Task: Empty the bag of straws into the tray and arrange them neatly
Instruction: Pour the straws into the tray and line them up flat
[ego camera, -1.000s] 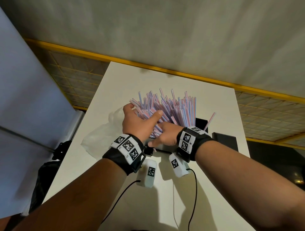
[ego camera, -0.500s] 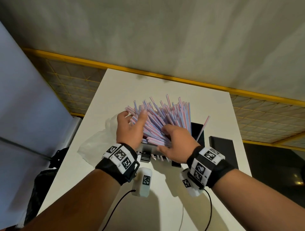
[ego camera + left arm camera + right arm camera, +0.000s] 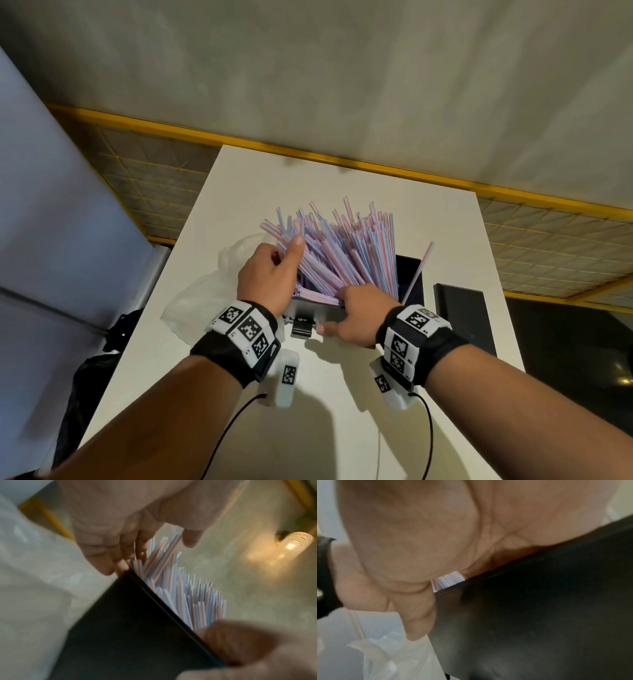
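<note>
Flanking the tray (image 3: 409, 274) of straws (image 3: 342, 253) lie a crumpled bag (image 3: 202, 294) and black slab (image 3: 462, 318).

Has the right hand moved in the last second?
Yes. The right hand has drawn back toward the person, from over the straws to the near edge of the tray.

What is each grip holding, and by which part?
The left grip holds the leftmost straws along their upper half, between thumb and fingers. The right grip lies over the tray's near rim; fingers hidden, so cannot tell.
</note>
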Motion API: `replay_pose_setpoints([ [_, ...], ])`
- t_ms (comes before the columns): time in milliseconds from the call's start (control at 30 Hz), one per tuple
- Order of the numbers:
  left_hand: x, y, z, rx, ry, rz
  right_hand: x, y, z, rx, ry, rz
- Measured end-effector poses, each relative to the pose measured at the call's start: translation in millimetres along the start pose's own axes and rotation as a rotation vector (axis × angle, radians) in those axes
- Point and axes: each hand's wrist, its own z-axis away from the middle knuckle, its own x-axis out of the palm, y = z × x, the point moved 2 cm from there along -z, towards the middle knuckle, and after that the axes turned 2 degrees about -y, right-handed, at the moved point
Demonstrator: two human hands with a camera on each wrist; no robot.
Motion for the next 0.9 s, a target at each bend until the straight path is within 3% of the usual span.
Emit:
replay_pose_setpoints([
  [267,-11,-5,-3,0.067,-0.081,-0.286,-9,-11,-13,0.001,-0.031,-0.078],
  [467,-11,-5,-4,0.141,0.002,-0.236,-10,-13,-22,0.009,-0.055,0.041],
  [600,-13,-1,-3,0.174,0.049,-0.229,-13,-18,-22,-0.068,0.033,-0.022],
  [733,-15,2,-2,0.188,0.048,-0.221,-7,-14,-22,-0.048,-0.023,-0.038],
  [900,-15,4,1,0.117,0.078,0.033,-21,-12,-13,-0.153,0.143,-0.074],
])
